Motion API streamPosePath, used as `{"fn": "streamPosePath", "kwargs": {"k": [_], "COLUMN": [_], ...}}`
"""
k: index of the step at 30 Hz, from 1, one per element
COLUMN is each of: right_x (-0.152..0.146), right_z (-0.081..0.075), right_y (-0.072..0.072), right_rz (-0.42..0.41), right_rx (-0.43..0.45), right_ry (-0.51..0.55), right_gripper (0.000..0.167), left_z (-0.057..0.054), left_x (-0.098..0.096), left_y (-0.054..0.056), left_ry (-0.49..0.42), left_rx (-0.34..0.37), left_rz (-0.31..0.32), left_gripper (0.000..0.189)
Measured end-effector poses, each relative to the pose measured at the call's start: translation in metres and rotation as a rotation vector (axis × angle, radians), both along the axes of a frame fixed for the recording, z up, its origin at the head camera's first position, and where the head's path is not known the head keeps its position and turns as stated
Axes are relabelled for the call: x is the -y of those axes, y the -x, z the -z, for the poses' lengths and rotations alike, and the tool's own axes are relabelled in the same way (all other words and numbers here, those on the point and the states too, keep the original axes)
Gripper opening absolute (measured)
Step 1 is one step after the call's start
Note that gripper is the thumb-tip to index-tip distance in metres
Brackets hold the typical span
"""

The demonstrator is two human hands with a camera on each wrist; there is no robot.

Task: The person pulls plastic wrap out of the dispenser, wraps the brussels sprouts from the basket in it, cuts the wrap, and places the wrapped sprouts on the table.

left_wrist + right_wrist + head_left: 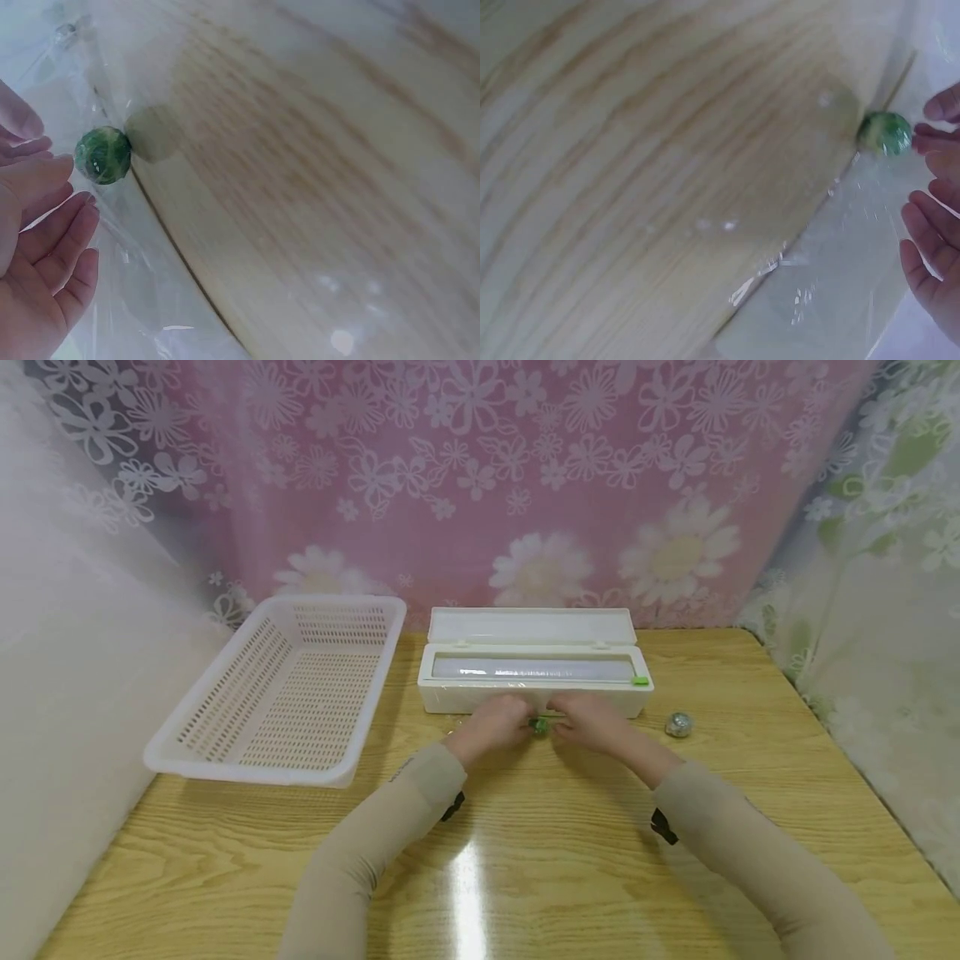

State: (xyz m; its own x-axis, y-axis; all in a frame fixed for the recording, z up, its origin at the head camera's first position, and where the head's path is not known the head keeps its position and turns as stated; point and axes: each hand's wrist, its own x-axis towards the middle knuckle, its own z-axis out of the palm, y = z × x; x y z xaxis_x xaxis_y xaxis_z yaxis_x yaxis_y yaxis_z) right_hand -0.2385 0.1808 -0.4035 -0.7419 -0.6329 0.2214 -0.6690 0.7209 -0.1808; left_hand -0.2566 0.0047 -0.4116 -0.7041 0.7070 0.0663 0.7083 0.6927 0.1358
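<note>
A small green Brussels sprout [539,725] lies on the table close to the front of a white cling film box, with clear cling film [840,247] around it. My left hand [501,720] is on its left side; in the left wrist view, loosely bent fingers [64,244] stand apart and the thumb tip comes right up to the sprout [103,155]. On the other side my right hand [588,722] has its fingertips beside the sprout [885,133], fingers [930,236] spread and relaxed. Film overlaps the fingers in both wrist views.
The cling film box [536,700] has its lid [531,627] raised, a film roll [532,669] inside and a green slider [640,681] at the right end. To the right lies a small shiny wrapped ball [678,724]. A white perforated basket [363,710] stands left.
</note>
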Motion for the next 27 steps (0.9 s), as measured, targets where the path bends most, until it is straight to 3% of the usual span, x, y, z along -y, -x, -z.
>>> {"fn": "streamPosePath", "kwargs": {"k": [4,15,17,22,27], "right_x": [-0.011,-0.058,-0.068,-0.088,-0.098], "right_z": [-0.008,-0.015,-0.016,-0.017,-0.017], "right_y": [-0.001,0.004,0.005,0.006,0.007], "right_rz": [0.048,0.193,0.231,0.339,0.392], "right_rx": [-0.016,-0.196,-0.171,0.008,0.144], "right_ry": [0.052,0.248,0.263,0.251,0.211], "right_gripper": [0.023,0.027,0.030,0.044,0.064], "left_z": [-0.003,-0.017,-0.019,-0.024,-0.027], "left_x": [-0.001,-0.011,-0.013,-0.021,-0.033], "left_y": [0.002,0.001,0.001,0.002,0.005], "left_ry": [-0.016,-0.107,-0.131,-0.190,-0.229], "left_rx": [-0.001,0.085,0.086,0.111,0.111], "left_rz": [0.003,-0.018,-0.021,-0.024,-0.006], "left_gripper": [0.010,0.029,0.028,0.028,0.028]}}
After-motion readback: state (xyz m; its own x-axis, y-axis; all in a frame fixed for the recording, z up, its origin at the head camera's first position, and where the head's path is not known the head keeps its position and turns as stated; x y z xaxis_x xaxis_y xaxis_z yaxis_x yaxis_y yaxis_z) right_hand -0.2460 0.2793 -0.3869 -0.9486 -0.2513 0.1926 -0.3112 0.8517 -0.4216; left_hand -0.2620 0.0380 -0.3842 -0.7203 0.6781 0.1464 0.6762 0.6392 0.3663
